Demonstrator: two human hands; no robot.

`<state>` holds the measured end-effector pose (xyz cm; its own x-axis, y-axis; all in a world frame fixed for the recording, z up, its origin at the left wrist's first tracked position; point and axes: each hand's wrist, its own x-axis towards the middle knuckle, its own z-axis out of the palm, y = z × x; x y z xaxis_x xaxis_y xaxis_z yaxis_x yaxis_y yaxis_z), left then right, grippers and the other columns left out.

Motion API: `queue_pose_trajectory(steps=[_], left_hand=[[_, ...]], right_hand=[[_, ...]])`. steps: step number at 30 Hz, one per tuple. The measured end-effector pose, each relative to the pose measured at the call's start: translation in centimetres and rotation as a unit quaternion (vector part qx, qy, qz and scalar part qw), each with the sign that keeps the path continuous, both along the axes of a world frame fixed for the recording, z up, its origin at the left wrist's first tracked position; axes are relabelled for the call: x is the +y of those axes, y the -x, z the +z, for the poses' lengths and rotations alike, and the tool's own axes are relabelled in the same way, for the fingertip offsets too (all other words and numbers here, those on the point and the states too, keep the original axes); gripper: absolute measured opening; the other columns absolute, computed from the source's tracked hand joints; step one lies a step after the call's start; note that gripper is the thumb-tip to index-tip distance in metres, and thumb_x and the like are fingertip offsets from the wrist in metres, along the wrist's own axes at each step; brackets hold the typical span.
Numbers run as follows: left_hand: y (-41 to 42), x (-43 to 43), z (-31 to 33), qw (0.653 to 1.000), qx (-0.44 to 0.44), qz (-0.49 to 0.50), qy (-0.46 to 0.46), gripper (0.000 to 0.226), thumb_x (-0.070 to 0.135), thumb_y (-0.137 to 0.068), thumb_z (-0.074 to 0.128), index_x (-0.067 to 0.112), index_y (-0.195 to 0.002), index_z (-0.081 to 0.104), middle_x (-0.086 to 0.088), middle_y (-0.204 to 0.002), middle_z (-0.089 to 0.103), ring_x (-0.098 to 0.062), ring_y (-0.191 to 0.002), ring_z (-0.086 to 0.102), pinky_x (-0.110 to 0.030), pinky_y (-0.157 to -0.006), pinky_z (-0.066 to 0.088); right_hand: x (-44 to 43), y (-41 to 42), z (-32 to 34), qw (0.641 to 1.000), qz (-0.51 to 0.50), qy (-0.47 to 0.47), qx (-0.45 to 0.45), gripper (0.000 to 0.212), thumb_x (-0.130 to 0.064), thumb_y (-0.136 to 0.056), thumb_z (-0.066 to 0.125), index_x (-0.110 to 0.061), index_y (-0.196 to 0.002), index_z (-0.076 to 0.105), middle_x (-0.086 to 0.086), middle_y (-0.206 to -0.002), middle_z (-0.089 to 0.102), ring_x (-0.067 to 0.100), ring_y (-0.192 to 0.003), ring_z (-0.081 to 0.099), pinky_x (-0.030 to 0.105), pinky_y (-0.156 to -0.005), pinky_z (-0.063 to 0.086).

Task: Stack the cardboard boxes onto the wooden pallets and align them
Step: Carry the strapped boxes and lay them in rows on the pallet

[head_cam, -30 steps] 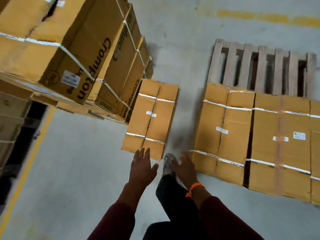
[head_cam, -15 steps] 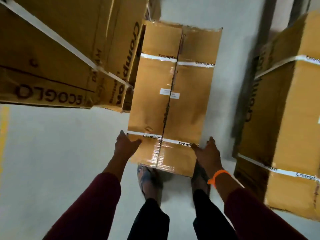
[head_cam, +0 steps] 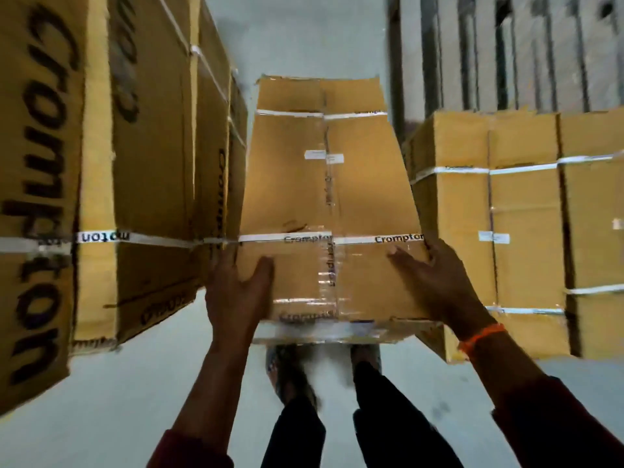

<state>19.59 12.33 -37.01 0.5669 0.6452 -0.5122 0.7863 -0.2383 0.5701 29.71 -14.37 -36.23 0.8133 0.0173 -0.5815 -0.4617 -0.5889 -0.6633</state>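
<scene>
Crompton carton (head_cam: 324, 204) in the aisle, not yet placed. Left hand (head_cam: 233, 292) clamps its near left edge, thumb on top; right hand (head_cam: 442, 285) grips the right edge. Wooden pallet (head_cam: 506, 52) holds one row of loaded cartons (head_cam: 526, 211) (slats beyond bare). Likely early; tall stack (head_cam: 101, 163) left.

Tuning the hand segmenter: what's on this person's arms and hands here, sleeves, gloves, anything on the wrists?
Long dark maroon sleeves on both arms, ending short of the wrists. The left hand and right hand are bare, no gloves. A thin orange band circles the right wrist; nothing shows on the left wrist.
</scene>
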Motion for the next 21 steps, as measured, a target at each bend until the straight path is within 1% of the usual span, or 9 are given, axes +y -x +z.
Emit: queue_pose_trajectory(steps=[3,5,8,10,12,14,16,19,21], left_hand=[[-6.2,0.8,8.3,0.997,-0.07,-0.007,-0.014,0.054,0.047,-0.09,0.067,0.022,-0.137,0.057,-0.001,-0.126,0.056,-0.017,-0.11,0.053,-0.043,-0.1,0.048],[-10.8,1.4,12.3,0.993,-0.107,0.007,-0.042,0.056,0.054,-0.088,0.067,0.024,-0.135,0.059,-0.001,-0.129,0.055,-0.017,-0.111,0.054,-0.044,-0.1,0.048],[-19.1,1.8,15.6,0.993,-0.105,0.032,-0.042,0.064,0.07,-0.084,0.061,0.029,-0.133,0.058,0.002,-0.13,0.052,-0.022,-0.117,0.054,-0.044,-0.102,0.044],[-24.9,2.3,15.6,0.995,-0.082,0.037,-0.034,0.065,0.077,-0.076,0.064,0.032,-0.123,0.061,0.003,-0.125,0.056,-0.022,-0.115,0.056,-0.047,-0.101,0.046],[-31.2,3.1,15.1,0.994,-0.094,0.043,-0.039,0.059,0.08,-0.068,0.065,0.034,-0.104,0.06,0.002,-0.115,0.064,-0.025,-0.107,0.063,-0.051,-0.098,0.051],[-38.2,4.1,15.1,0.992,-0.098,0.012,-0.076,0.061,0.079,-0.07,0.062,0.024,-0.097,0.064,-0.002,-0.101,0.069,-0.027,-0.097,0.067,-0.047,-0.092,0.054],[-45.6,4.5,16.1,0.988,-0.088,-0.055,-0.115,0.065,0.075,-0.075,0.056,0.016,-0.097,0.071,-0.005,-0.095,0.071,-0.029,-0.093,0.068,-0.044,-0.088,0.055],[-55.6,4.7,18.0,0.985,-0.096,-0.098,-0.108,0.045,0.063,-0.08,0.06,0.022,-0.091,0.076,-0.003,-0.096,0.073,-0.028,-0.093,0.067,-0.044,-0.092,0.055],[-60.8,4.3,19.4,0.979,-0.098,-0.152,-0.092,0.036,0.056,-0.08,0.063,0.023,-0.083,0.076,-0.001,-0.088,0.074,-0.025,-0.086,0.068,-0.042,-0.085,0.057]], right_hand=[[0.1,-4.1,7.5,0.998,-0.037,-0.01,-0.048,0.034,-0.049,-0.089,0.074,-0.033,-0.117,0.065,-0.016,-0.105,0.072,-0.005,-0.088,0.068,0.015,-0.069,0.052],[0.1,-6.8,10.0,0.994,-0.084,-0.033,-0.069,0.032,-0.04,-0.091,0.075,-0.03,-0.12,0.066,-0.017,-0.109,0.073,-0.002,-0.097,0.069,0.018,-0.079,0.054],[1.2,-11.2,11.4,0.981,-0.164,-0.05,-0.087,0.032,-0.037,-0.091,0.076,-0.025,-0.118,0.064,-0.019,-0.111,0.07,-0.007,-0.103,0.063,0.012,-0.088,0.047],[2.4,-15.1,10.9,0.968,-0.228,-0.052,-0.087,0.035,-0.039,-0.087,0.079,-0.025,-0.113,0.059,-0.017,-0.104,0.065,-0.012,-0.095,0.059,0.008,-0.081,0.043],[4.0,-20.1,10.8,0.952,-0.291,-0.039,-0.084,0.047,-0.044,-0.084,0.08,-0.021,-0.115,0.054,-0.012,-0.102,0.061,0.003,-0.094,0.058,0.02,-0.08,0.042],[5.4,-25.0,10.5,0.939,-0.338,-0.029,-0.058,0.054,-0.047,-0.084,0.079,-0.016,-0.12,0.053,-0.006,-0.106,0.059,0.013,-0.098,0.055,0.027,-0.079,0.04],[6.2,-29.4,10.7,0.925,-0.376,-0.041,-0.043,0.048,-0.046,-0.086,0.077,-0.019,-0.117,0.051,-0.012,-0.1,0.057,0.012,-0.093,0.054,0.026,-0.073,0.039],[7.2,-35.1,11.6,0.906,-0.418,-0.059,-0.029,0.041,-0.045,-0.087,0.077,-0.025,-0.11,0.049,-0.021,-0.094,0.052,0.008,-0.088,0.054,0.029,-0.077,0.04],[7.7,-38.3,12.8,0.888,-0.455,-0.065,-0.022,0.039,-0.044,-0.087,0.077,-0.024,-0.109,0.051,-0.019,-0.095,0.055,0.006,-0.087,0.055,0.029,-0.078,0.041]])
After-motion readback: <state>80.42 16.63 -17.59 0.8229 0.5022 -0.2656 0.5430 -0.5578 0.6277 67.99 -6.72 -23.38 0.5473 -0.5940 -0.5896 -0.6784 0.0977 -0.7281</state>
